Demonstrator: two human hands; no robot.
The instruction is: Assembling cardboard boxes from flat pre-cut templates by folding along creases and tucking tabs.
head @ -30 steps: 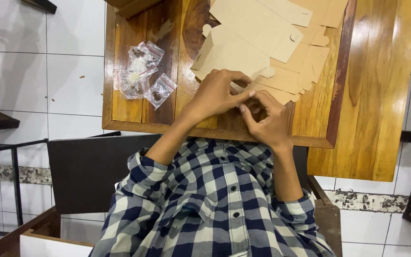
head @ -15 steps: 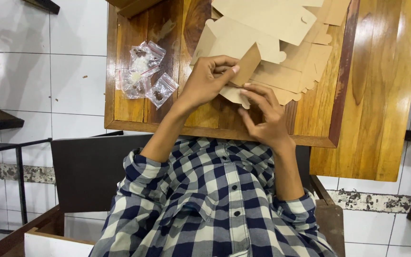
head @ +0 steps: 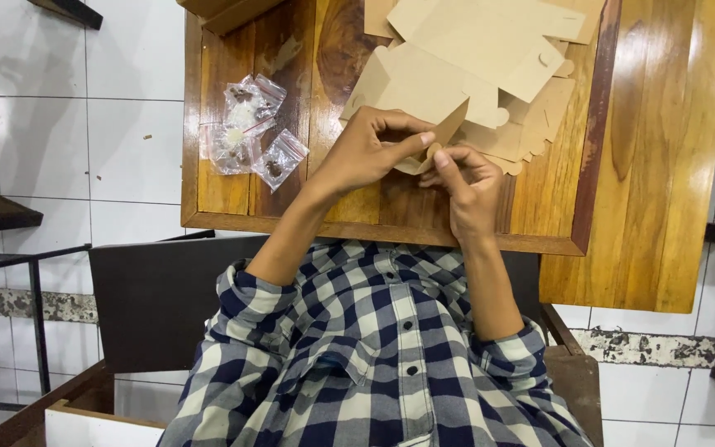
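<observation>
While both hands meet over the near half of the wooden table (head: 225, 194), the scene reads as follows.

Left hand (head: 371, 151): curled, with thumb and fingertips pinched on the upper flap of a folded kraft cardboard piece (head: 444, 132).
Right hand (head: 467, 184): fingers bent in, with the tips pressed against the lower edge of the same cardboard piece, just beside the left thumb.
Cardboard piece: held slightly above the tabletop between the two hands, tilted, one brown panel standing up (how far it is folded I cannot tell).
Flat blanks (head: 490, 41): a loose, overlapping stack of die-cut kraft sheets lies on the far side of the table, just beyond the hands and partly under the held piece.
Plastic bags (head: 250, 128): a few small clear zip bags with dark bits inside lie on the table to the left, well apart from the hands.
Second table (head: 664, 149): a plain wooden top touches the first on the right.
Clothing: a blue and white checked shirt (head: 374, 356) with sleeves rolled to the elbow.
Floor: white tiles.
</observation>
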